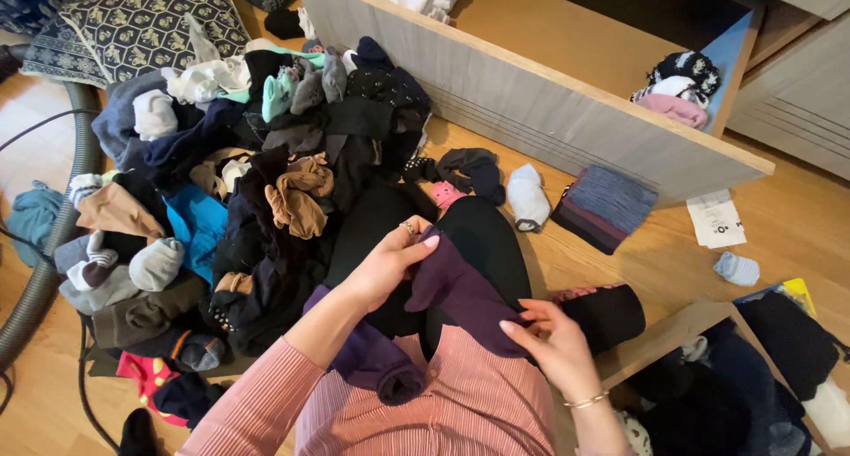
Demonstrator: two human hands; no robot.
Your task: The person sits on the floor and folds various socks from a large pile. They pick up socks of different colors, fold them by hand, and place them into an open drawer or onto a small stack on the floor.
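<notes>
Home bedroom, open drawer (567, 111), sock pile (248, 199), wooden floor (797, 235)

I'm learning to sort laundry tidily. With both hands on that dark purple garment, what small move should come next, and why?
Probably draw the two hands apart to pull the purple garment flat. The left hand pinches its upper edge and the right hand grips its lower side, yet the cloth between them is creased and one end hangs bunched over the lap. Flattened, it would fold more easily.
</notes>
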